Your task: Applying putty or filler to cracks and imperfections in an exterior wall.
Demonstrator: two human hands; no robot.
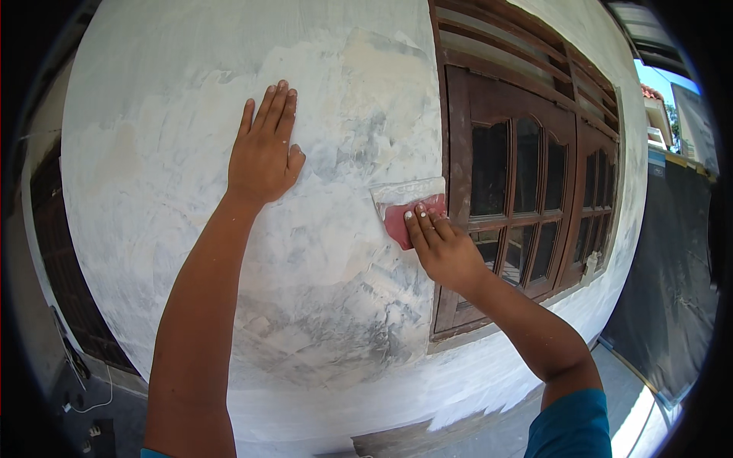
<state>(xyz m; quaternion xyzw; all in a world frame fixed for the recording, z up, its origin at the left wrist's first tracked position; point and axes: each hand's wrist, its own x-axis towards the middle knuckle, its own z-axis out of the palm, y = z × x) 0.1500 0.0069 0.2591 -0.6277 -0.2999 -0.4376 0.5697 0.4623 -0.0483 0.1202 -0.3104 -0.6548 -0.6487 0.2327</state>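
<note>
My left hand (263, 153) lies flat against the patchy white and grey wall (321, 305), fingers stretched upward and thumb out. To its lower right, my right hand (447, 252) grips a red putty scraper (399, 229), fingers laid over its face. The scraper's upper edge is coated with white putty and rests on the wall, right beside the brown wooden window frame (444, 130). Flecks of white show on my fingertips.
The brown window (515, 168) with glass panes and upper slats fills the right part of the wall. Beyond it hangs dark sheeting (672, 275). At far left are a dark doorway (57, 237) and a white cord (107, 393) on the floor (76, 427).
</note>
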